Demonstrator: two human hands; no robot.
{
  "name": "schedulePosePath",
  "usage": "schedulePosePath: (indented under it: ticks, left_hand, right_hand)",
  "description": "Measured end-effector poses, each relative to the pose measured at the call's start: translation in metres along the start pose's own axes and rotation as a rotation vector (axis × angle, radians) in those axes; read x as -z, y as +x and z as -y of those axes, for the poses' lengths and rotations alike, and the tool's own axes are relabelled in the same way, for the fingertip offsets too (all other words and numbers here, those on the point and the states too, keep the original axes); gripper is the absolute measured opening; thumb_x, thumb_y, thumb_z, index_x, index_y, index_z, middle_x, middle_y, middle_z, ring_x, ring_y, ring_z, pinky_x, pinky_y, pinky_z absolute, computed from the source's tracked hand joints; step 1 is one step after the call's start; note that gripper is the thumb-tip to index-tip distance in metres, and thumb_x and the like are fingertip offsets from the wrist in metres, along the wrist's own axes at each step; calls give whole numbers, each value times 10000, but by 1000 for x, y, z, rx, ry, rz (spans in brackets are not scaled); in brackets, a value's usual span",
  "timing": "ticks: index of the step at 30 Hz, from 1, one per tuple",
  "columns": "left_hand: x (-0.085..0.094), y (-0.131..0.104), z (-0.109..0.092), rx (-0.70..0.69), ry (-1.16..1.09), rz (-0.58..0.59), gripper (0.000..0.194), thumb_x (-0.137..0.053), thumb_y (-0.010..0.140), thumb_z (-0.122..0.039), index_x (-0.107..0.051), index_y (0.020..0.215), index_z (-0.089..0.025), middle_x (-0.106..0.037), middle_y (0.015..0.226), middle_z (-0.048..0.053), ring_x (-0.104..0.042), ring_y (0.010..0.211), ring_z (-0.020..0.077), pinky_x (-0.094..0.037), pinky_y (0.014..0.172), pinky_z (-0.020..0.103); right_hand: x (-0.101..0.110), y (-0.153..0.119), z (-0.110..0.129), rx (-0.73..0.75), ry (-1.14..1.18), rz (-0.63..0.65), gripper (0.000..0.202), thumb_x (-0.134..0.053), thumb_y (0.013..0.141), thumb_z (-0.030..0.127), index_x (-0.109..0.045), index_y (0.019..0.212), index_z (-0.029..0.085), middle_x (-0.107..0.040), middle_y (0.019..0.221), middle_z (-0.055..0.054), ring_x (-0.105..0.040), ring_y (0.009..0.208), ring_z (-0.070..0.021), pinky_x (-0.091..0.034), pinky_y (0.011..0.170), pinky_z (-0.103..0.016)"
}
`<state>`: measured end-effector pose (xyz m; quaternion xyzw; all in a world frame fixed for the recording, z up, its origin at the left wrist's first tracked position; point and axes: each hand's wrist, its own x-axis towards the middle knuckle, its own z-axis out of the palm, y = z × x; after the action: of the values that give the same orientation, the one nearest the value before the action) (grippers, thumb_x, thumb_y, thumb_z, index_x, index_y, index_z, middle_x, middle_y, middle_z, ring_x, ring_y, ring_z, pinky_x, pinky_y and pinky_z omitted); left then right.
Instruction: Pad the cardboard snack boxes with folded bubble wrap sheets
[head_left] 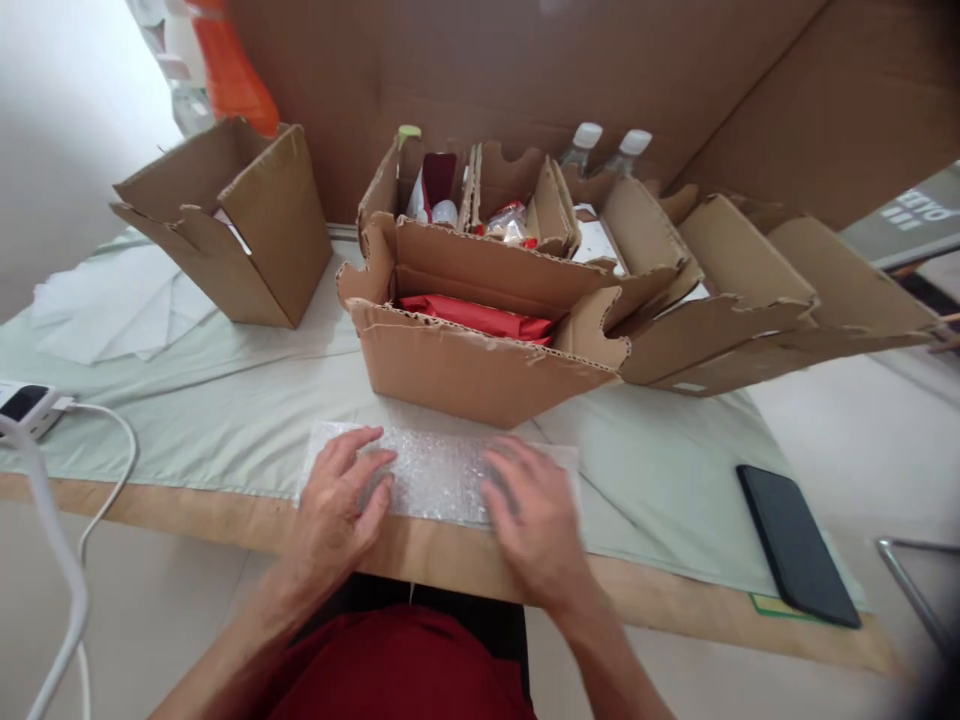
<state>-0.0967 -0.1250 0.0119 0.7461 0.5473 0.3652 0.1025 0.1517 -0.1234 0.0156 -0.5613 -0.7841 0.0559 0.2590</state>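
Along the near edge of the table (660, 470), head view: your two hands are resting on one flat sheet of bubble wrap (439, 478), which is lying just in front of the row of cartons. Your left hand (341, 500) is covering the sheet's left part, its thumb and fingers curving and standing apart; your right hand (536, 520), slightly blurred, is covering the right part, its digits likewise spreading. Both grips are loose and open, each touching the sheet from above and neither closing round anything.

Beyond the sheet, one wide cardboard box (457, 375) is holding one red packet (480, 320). Behind it, three narrower open boxes are standing side by side: the first is containing a maroon-and-white item (439, 180), the second a clear-and-red packet (510, 225), the third a white item (596, 240). Farther right, at least two more boxes are overlapping; their exact number you cannot be reading. One separate box (285, 235) is standing at the left, beside several overlapping white sheets (120, 310).

At the back, two white-capped bottles (587, 137) and one light green cap (409, 131) are showing. One dark phone (799, 545) is lying at the right; one white device (26, 405) is sitting at the left, one white cable (131, 450) running from it.
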Motion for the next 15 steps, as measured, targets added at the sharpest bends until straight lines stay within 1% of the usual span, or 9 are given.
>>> schedulePosePath:
  ticks: [1,3,4,5,7,9,11,13,15]
  left_hand:
    - [-5,0,-1,-37,10,38,217,-557,952,-165,-715,1086,-232,-710,1262,104,-654,1182,278,-559,1001,508]
    - [-12,0,2,-59,42,128,224,-545,953,-161,-724,1069,-230,-740,1221,94,-667,1142,291,-556,971,520]
    - [-14,0,5,-55,54,161,224,-539,954,-163,-730,1051,-226,-754,1193,92,-679,1110,295,-561,942,522]
    - [-14,-1,10,-48,53,180,223,-534,954,-167,-735,1035,-222,-764,1174,91,-690,1092,299,-565,924,524]
    - [-8,-3,21,-48,2,197,218,-534,956,-177,-737,1023,-221,-772,1174,89,-701,1122,297,-566,947,523]
    - [1,-5,31,-42,-77,195,207,-545,965,-187,-736,1029,-232,-767,1197,81,-696,1180,274,-570,988,482]
    - [10,-6,41,-8,-74,122,197,-549,976,-199,-734,1033,-235,-758,1206,88,-692,1197,263,-573,1004,451]
    - [18,-6,50,49,51,10,200,-555,979,-252,-726,1074,-213,-734,1237,129,-665,1235,308,-555,1033,498]
    - [21,-8,59,115,236,-41,305,-561,961,-354,-699,1163,-172,-696,1288,188,-601,1305,397,-503,1070,604]
  right_hand:
    - [-10,6,15,52,24,96,291,-529,997,240,-696,1233,206,-681,1361,-127,-629,1202,-293,-486,990,-469]
    - [-23,14,31,114,52,244,307,-576,978,227,-695,1261,211,-637,1440,-122,-590,1270,-304,-467,1020,-481]
    - [-26,14,30,115,53,282,318,-596,974,235,-693,1275,214,-624,1461,-119,-571,1301,-308,-450,1044,-492]
    - [-25,12,22,102,43,285,324,-604,975,248,-691,1286,218,-624,1465,-115,-557,1321,-311,-433,1062,-503]
    - [-15,-1,-8,38,-14,211,312,-583,996,292,-697,1278,223,-650,1435,-106,-560,1320,-316,-418,1066,-520]
    - [2,-20,-47,-59,-108,76,301,-530,1022,350,-724,1207,213,-696,1357,-113,-598,1267,-323,-440,1028,-522]
    - [21,-36,-82,-159,-203,-50,343,-483,1031,405,-740,1123,197,-727,1275,-130,-644,1187,-329,-474,971,-516]
    - [32,-42,-106,-231,-243,-119,379,-463,1020,431,-725,1151,190,-726,1265,-145,-659,1162,-335,-497,938,-512]
    - [33,-36,-119,-258,-220,-127,424,-475,994,441,-677,1271,192,-701,1325,-153,-646,1204,-341,-516,922,-507]
